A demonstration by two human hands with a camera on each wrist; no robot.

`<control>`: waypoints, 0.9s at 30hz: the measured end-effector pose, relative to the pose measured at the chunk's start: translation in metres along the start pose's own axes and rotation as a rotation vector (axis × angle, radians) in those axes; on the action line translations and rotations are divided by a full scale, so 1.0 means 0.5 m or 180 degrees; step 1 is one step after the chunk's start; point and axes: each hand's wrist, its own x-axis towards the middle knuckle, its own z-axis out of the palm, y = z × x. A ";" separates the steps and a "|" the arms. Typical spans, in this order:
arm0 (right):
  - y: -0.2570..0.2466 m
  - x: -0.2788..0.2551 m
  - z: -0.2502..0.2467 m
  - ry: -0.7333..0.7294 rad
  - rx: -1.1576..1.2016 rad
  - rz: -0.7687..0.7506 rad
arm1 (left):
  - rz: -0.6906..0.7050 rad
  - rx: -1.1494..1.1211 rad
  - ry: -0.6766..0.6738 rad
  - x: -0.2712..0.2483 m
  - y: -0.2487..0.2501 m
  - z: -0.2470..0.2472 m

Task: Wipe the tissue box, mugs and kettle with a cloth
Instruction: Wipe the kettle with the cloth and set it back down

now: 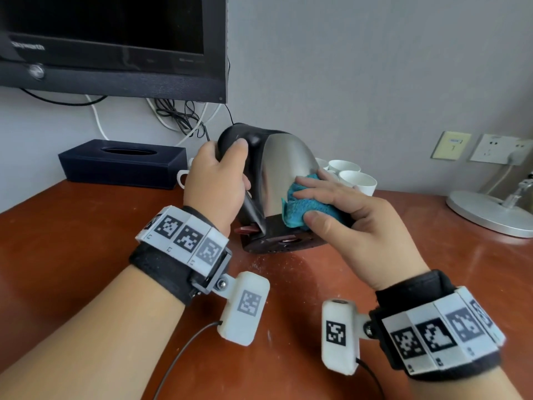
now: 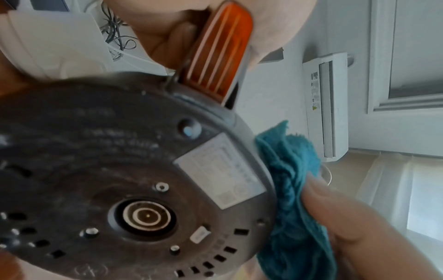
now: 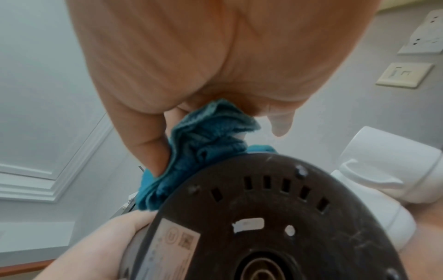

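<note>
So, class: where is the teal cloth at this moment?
In the head view, right of centre: the right hand presses the teal cloth against the tilted kettle's lower steel side, in front of the white mugs.

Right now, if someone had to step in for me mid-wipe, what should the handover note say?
Left hand: grips the kettle by its black handle, tilted so the base faces you, off the desk.
Right hand: holds the blue cloth pressed against the kettle's steel side near the base.
Tissue box sits back left by the wall; white mugs cluster behind the kettle.
Done: kettle wiping is under way; whether box and mugs are already wiped cannot be told.
Left: finish the kettle, set it down upright, then check box and mugs.
</note>
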 end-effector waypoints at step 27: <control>-0.005 0.002 0.017 0.0137 -0.0116 -0.0008 | 0.0049 0.0200 -0.0214 -0.003 0.018 -0.013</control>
